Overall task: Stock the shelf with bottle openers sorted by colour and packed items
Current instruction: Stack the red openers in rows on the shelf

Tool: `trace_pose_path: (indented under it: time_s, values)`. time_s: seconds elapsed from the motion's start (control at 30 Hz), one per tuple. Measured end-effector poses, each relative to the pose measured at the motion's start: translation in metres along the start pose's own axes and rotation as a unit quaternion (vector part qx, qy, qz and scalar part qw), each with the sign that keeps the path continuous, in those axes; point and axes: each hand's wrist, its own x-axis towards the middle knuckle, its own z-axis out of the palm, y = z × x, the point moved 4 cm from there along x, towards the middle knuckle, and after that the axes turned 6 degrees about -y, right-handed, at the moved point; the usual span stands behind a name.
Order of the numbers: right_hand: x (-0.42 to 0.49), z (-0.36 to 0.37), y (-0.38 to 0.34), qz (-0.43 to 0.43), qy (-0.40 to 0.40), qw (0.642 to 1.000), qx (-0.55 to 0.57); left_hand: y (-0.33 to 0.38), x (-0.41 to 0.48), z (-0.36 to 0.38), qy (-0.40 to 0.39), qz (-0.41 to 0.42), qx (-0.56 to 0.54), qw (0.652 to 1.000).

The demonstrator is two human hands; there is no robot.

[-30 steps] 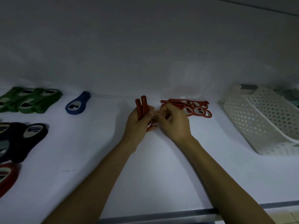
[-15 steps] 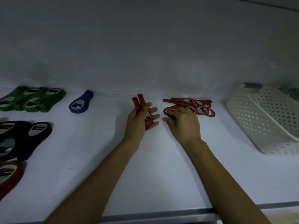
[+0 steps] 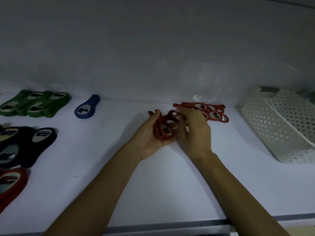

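Observation:
My left hand [image 3: 150, 138] lies palm up on the white shelf [image 3: 153, 184] and cradles a small stack of red bottle openers [image 3: 162, 129], its fingers curled round them. My right hand [image 3: 194, 132] is right beside it, blurred, bringing another red opener [image 3: 172, 114] pinched at its fingertips against that stack. A loose pile of red openers [image 3: 210, 113] lies behind my right hand near the back wall.
Green openers [image 3: 34, 104] sit at the back left and a single blue opener [image 3: 86, 108] beside them. Black openers [image 3: 22, 145] and a dark red opener [image 3: 10, 186] lie at the left edge. A white perforated basket [image 3: 281, 126] stands at the right.
My right hand went to the red pile and came back left with an opener. My left hand turned palm up, and the stack now lies flatter in it.

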Motion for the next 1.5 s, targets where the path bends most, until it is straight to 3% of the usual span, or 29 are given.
trace_pose_path:
  time_s: [0.1, 0.17, 0.27, 0.33, 0.4, 0.5, 0.67, 0.8, 0.83, 0.93, 1.0, 1.07, 1.13, 1.2, 1.27, 1.33, 1.5]
  values:
    - [-0.008, 0.018, -0.036, -0.168, -0.055, 0.984, 0.003, 0.002, -0.002, -0.003, 0.001, -0.004, -0.040, 0.999]
    - [-0.007, 0.019, -0.038, -0.176, -0.033, 0.983, 0.051, 0.002, -0.002, -0.006, 0.000, 0.010, -0.072, 0.997]
    - [-0.003, 0.008, -0.014, -0.060, 0.023, 0.994, 0.086, 0.006, 0.000, -0.008, 0.025, 0.061, -0.085, 0.994]
    - [-0.002, 0.011, 0.013, 0.045, -0.048, 0.998, 0.010, 0.007, -0.001, -0.005, 0.036, 0.072, -0.053, 0.995]
    - [-0.006, 0.019, 0.040, 0.113, -0.166, 0.974, -0.101, 0.005, -0.001, -0.002, 0.050, 0.071, -0.041, 0.995]
    - [-0.007, 0.022, 0.049, 0.118, -0.230, 0.956, -0.138, 0.004, -0.002, -0.003, 0.064, 0.071, -0.075, 0.993]
    - [-0.003, 0.020, 0.036, 0.058, -0.198, 0.970, -0.131, 0.003, -0.001, -0.006, 0.058, 0.073, -0.095, 0.991]
    - [-0.004, -0.005, 0.040, 0.112, 0.007, 0.993, 0.041, 0.002, 0.002, -0.009, 0.063, 0.062, -0.056, 0.995]
    - [-0.005, -0.005, 0.036, 0.083, 0.013, 0.995, 0.061, 0.003, 0.003, -0.008, 0.061, 0.058, -0.048, 0.995]
    - [-0.009, 0.010, 0.012, -0.068, -0.071, 0.993, 0.072, 0.004, 0.003, -0.004, 0.027, 0.053, -0.063, 0.996]
    - [-0.009, 0.019, 0.003, -0.101, -0.094, 0.985, 0.104, 0.004, 0.004, -0.004, 0.016, 0.065, -0.085, 0.994]
    - [-0.005, 0.016, 0.005, -0.029, -0.054, 0.985, 0.161, 0.004, 0.002, -0.004, 0.007, 0.086, -0.038, 0.996]
    - [-0.005, 0.013, 0.021, 0.101, -0.033, 0.973, 0.205, 0.004, 0.000, 0.002, -0.003, 0.121, 0.075, 0.990]
    - [-0.006, 0.017, 0.031, 0.187, -0.112, 0.945, 0.244, 0.000, -0.003, 0.008, 0.013, 0.172, 0.267, 0.948]
    - [-0.010, 0.022, 0.032, 0.175, -0.182, 0.928, 0.274, -0.010, -0.002, 0.014, 0.017, 0.210, 0.481, 0.851]
    - [-0.010, 0.021, 0.024, 0.142, -0.168, 0.931, 0.291, -0.019, -0.002, 0.017, 0.003, 0.230, 0.585, 0.777]
    - [-0.009, 0.019, 0.012, 0.092, -0.119, 0.953, 0.264, -0.015, -0.003, 0.012, 0.021, 0.251, 0.596, 0.762]
